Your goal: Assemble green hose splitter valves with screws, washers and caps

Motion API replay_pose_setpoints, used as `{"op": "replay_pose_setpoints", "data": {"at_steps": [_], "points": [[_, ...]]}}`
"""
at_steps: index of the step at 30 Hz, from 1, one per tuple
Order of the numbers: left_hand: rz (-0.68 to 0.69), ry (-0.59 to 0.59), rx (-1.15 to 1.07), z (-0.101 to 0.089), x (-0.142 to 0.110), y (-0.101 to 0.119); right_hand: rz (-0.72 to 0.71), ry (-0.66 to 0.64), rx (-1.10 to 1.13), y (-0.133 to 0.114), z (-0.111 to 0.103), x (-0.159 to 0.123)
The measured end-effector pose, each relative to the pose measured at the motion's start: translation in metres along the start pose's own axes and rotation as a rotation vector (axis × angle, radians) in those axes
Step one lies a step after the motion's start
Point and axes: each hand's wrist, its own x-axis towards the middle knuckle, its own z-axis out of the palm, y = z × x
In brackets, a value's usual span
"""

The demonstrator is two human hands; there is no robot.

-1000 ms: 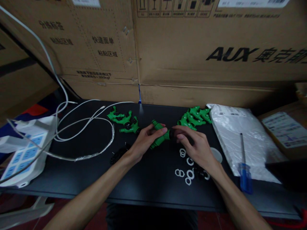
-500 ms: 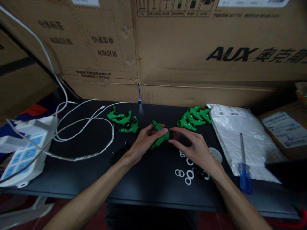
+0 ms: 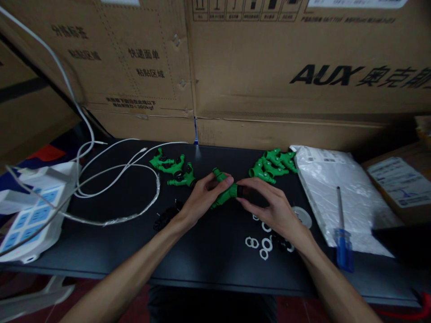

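A green Y-shaped hose splitter point(image 3: 227, 195) is held over the middle of the dark table, its two branches toward the left. My left hand point(image 3: 204, 196) is closed around it, thumb on top. At its right end sits a black ring-like collar point(image 3: 240, 191), and the thumb and fingertips of my right hand point(image 3: 266, 202) pinch it from both sides. The fingers partly hide the collar. Below my right hand lie several white ring washers point(image 3: 266, 244) and some small black parts point(image 3: 280, 242). Black pieces point(image 3: 165, 217) lie beside my left wrist.
Green splitters with black parts point(image 3: 182, 179) lie back left; plain green ones point(image 3: 269, 167) lie back right. A white plastic parcel point(image 3: 332, 197) carries a blue screwdriver point(image 3: 343, 249). White cables point(image 3: 117, 168) and a power strip point(image 3: 37, 215) occupy the left. Cardboard boxes point(image 3: 235, 80) wall the back.
Both hands keep nearly the same place. The fingers of my right hand have shifted slightly around the black collar, and the splitter has barely moved.
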Motion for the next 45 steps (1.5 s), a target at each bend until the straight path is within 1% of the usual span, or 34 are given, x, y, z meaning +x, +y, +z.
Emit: {"op": "replay_pose_setpoints", "data": {"at_steps": [3,5,8,11,17,21,26,32,38,40,45], "points": [[0.003,-0.045,0.021,-0.001,-0.001,-0.001,0.001,0.023,-0.023,-0.001,0.000,0.000],[-0.005,-0.051,0.022,0.000,-0.001,-0.001,0.010,0.031,-0.038,-0.001,0.000,-0.001],[0.013,-0.031,0.026,0.001,-0.001,-0.003,0.040,0.030,-0.053,-0.001,0.000,-0.001],[0.039,0.016,0.053,0.002,0.000,-0.004,0.066,0.015,-0.062,-0.002,0.000,-0.002],[-0.009,0.063,0.034,0.002,0.000,-0.004,-0.008,-0.013,-0.030,-0.002,0.002,-0.002],[0.020,0.058,0.019,0.003,0.001,-0.005,0.011,-0.038,-0.034,-0.002,0.003,-0.003],[0.039,0.064,0.043,0.003,0.001,-0.007,0.041,-0.038,-0.101,-0.003,0.005,-0.005],[0.041,0.053,0.026,0.003,0.003,-0.009,-0.022,-0.040,-0.085,-0.002,0.007,-0.007],[0.061,0.067,0.041,0.003,0.002,-0.011,0.060,-0.034,-0.147,-0.005,0.008,-0.008],[0.055,0.064,0.031,0.003,0.002,-0.010,0.047,-0.030,-0.155,-0.005,0.008,-0.007],[0.044,0.058,0.019,0.004,0.002,-0.009,-0.035,-0.046,-0.142,-0.005,0.008,-0.006]]}}
